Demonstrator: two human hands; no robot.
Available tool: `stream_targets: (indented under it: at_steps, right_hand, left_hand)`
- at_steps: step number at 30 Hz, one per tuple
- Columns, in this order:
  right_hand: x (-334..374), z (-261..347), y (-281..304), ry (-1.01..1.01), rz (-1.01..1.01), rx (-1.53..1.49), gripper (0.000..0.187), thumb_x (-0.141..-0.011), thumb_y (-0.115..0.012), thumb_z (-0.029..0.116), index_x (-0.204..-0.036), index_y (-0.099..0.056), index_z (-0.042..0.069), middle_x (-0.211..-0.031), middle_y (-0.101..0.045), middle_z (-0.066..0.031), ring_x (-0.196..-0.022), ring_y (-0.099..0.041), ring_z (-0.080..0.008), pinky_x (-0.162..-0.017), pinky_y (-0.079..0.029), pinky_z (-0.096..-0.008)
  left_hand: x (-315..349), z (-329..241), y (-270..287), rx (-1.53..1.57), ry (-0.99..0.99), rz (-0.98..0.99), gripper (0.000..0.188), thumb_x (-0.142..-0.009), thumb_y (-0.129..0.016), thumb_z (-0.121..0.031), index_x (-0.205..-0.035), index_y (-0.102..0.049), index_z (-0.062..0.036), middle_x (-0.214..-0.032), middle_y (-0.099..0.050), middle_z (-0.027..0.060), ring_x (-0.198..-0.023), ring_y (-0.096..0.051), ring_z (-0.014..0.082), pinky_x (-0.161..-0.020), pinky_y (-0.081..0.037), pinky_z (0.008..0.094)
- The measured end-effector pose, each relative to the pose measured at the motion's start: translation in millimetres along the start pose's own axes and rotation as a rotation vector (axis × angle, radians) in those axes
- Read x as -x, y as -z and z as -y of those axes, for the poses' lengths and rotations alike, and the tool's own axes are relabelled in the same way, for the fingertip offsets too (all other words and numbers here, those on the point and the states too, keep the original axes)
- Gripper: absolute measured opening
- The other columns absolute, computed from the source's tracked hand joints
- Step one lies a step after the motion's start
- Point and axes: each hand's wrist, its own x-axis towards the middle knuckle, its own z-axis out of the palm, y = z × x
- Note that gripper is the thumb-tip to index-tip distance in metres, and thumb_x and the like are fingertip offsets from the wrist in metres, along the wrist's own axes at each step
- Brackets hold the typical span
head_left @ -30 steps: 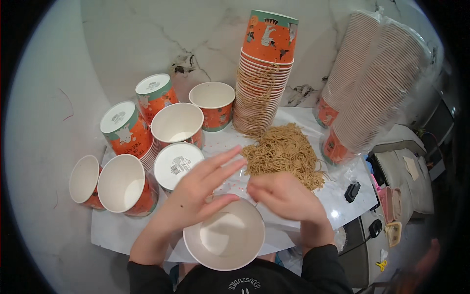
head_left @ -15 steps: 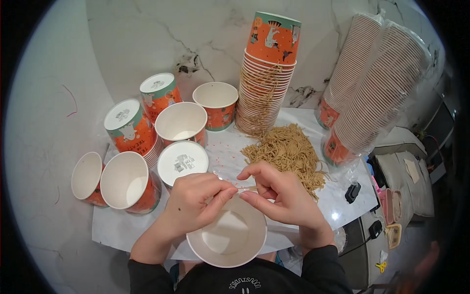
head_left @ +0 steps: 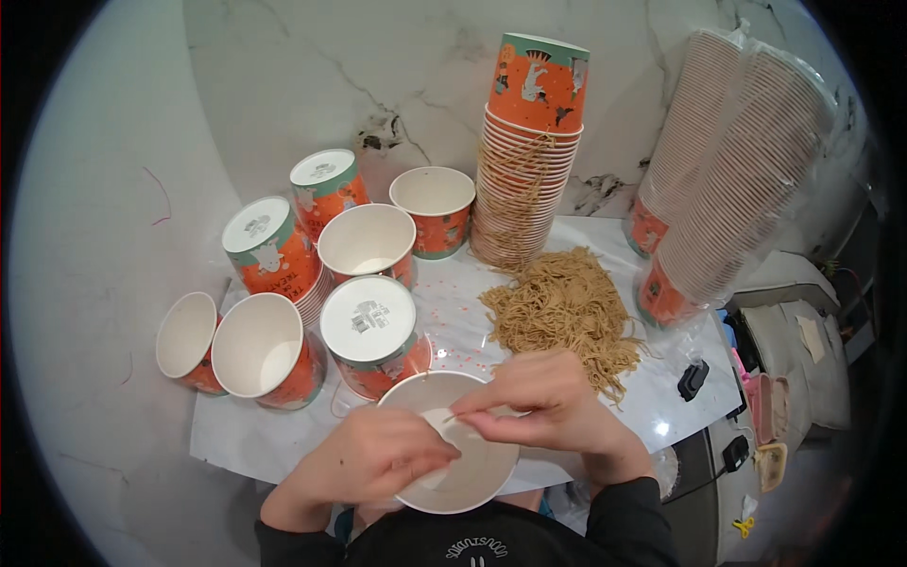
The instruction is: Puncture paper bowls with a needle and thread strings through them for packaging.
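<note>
An open white-lined paper tub (head_left: 487, 468) stands upright at the table's near edge, right in front of me. My left hand (head_left: 378, 454) is closed, its curled fingers over the left side of the opening; whatever they grip is hidden. From the right, my right hand (head_left: 543, 402) reaches over the far rim in a pinch. A short bit of tan cord seems to show at its fingertips. Beyond that hand lies a loose heap of tan cord (head_left: 562, 307). An upside-down orange and green tub (head_left: 383, 373) stands just past my left hand.
Several more tubs (head_left: 255, 345) crowd the left side, some upright, some inverted. A tall stack of tubs (head_left: 524, 189) draped with cord rises behind the heap. Plastic-wrapped stacks (head_left: 742, 180) lean at the right back. A black clip-like object (head_left: 693, 380) lies near the right edge.
Both hands have come down and nearer to me, from beyond the tub to over its opening. A thin tan strand stretched between them is mostly out of sight now. My right fingers have closed into a pinch.
</note>
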Motion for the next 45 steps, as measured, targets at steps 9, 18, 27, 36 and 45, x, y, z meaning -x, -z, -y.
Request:
stream_targets:
  at_steps: [9,18,27,36,45]
  right_hand:
    - [1.6,8.5,18.3,-0.094,-0.243,0.037,0.015,-0.073,-0.075,-0.007,-0.085,-0.075,0.002,-0.075,-0.066,-0.0029,-0.059,-0.054,-0.0073,-0.05,-0.036,-0.0222]
    - [8.7,13.3,20.8,0.12,-0.045,0.251,0.018,-0.072,-0.08,0.002,-0.089,-0.075,0.007,-0.088,-0.068,-0.0036,-0.069,-0.068,-0.0181,-0.059,-0.054,-0.0289]
    - [6.4,3.2,16.5,0.106,-0.113,0.451,0.019,-0.075,-0.081,0.006,-0.091,-0.072,0.008,-0.093,-0.07,-0.0032,-0.064,-0.067,-0.018,-0.057,-0.054,-0.0288]
    - [2.0,-6.4,13.3,0.17,0.073,0.332,0.014,-0.078,-0.078,0.005,-0.088,-0.069,0.005,-0.106,-0.073,-0.0065,-0.101,-0.073,-0.0269,-0.084,-0.061,-0.0368]
    - [-0.3,-8.4,-0.9,0.207,0.079,0.452,0.017,-0.077,-0.08,0.011,-0.09,-0.069,0.008,-0.108,-0.073,-0.0022,-0.104,-0.071,-0.0255,-0.081,-0.062,-0.0348]
  left_hand:
    - [46.6,-2.1,-14.0,-0.217,0.019,0.369,0.044,-0.084,-0.074,-0.018,-0.128,-0.069,-0.0143,-0.121,-0.07,0.0042,-0.108,-0.067,0.0231,-0.092,-0.052,0.0391]
    - [5.1,-11.7,-8.1,0.454,0.354,-0.186,0.034,-0.093,-0.07,-0.001,-0.125,-0.06,0.0024,-0.116,-0.071,0.0075,-0.107,-0.065,0.0119,-0.094,-0.052,0.0281]
    - [-10.0,5.5,-12.9,0.698,0.396,-0.177,0.046,-0.093,-0.068,0.003,-0.135,-0.051,0.0014,-0.127,-0.064,0.0087,-0.119,-0.06,0.0133,-0.103,-0.048,0.0285]
    - [-12.7,7.3,-10.5,1.016,0.427,-0.242,0.057,-0.092,-0.068,0.006,-0.143,-0.043,0.0026,-0.135,-0.062,0.0134,-0.125,-0.06,0.0164,-0.105,-0.05,0.0321]
    - [-6.8,20.1,-26.7,1.093,0.434,-0.404,0.059,-0.089,-0.071,0.006,-0.143,-0.048,0.0035,-0.133,-0.064,0.0138,-0.117,-0.066,0.0178,-0.1,-0.055,0.0321]
